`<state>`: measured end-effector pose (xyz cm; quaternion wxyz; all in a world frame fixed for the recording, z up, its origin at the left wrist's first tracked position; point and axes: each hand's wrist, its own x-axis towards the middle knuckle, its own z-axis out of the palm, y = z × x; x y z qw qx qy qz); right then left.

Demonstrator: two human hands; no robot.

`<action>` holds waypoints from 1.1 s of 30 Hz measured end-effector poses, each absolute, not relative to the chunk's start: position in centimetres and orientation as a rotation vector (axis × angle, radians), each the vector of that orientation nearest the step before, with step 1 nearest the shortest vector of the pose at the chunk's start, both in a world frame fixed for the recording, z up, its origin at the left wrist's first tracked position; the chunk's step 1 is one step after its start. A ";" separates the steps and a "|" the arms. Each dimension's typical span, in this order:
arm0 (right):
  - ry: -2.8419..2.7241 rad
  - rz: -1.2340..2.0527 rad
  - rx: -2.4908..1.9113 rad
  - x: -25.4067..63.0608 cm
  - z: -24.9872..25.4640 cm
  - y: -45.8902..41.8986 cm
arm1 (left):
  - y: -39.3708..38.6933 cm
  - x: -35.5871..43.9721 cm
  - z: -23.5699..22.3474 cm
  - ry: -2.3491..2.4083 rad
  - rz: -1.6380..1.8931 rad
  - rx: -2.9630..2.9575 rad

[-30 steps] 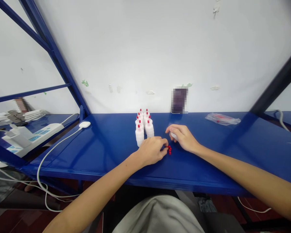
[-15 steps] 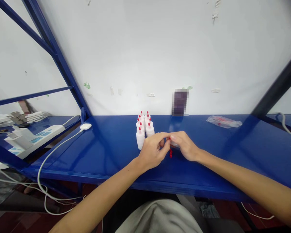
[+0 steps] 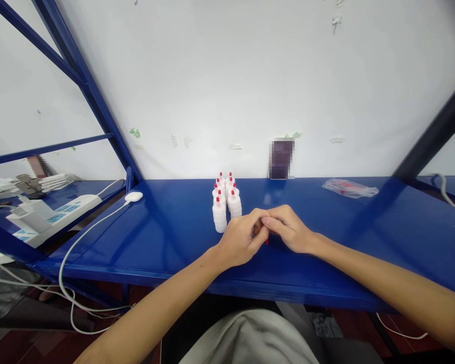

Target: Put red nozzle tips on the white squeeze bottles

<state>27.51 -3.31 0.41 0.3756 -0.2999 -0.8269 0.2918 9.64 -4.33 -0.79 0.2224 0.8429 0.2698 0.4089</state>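
Fingertips of both your hands have come together over the red caps since the earliest frame, and the white piece that showed in your right hand is now covered from view. On the left, white bottles (image 3: 220,216) with red tips stand upright in two close rows on the blue table (image 3: 167,227), the nearest ones just beyond your left knuckles. Your left hand (image 3: 239,240) is next, its index finger arched and its thumb curled in toward the meeting point; a narrow gap shows between them, but you cannot tell from here what, if anything, is pinched there. Below that contact, a bit of the red caps (image 3: 267,242) shows on the table, the rest being hidden by your fingers. To the right, your right hand (image 3: 292,230) is curled inward, its thumb touching your left fingertips; whether its palm grips a bottle cannot be seen. The step in hand looks like fitting a red cap to a bottle between your hands, so the next move would call for lining the two up and turning or pressing with a steady right hand. Farther right, near the wall, lies a clear plastic bag (image 3: 349,188) with something red in it, well apart from your hands.
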 end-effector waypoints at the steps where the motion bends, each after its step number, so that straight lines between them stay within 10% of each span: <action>1: -2.122 0.769 -0.753 27.5 0.4 -3.3 | -4.3 9.7 -0.9 0.747 1.127 2.339; 10: -1.999 0.531 -0.860 27.5 0.6 -2.8 | -3.7 6.3 1.9 0.932 1.704 2.196; 33: -1.730 0.656 -1.092 29.0 -0.8 -0.4 | -2.8 2.4 5.5 1.359 1.257 2.475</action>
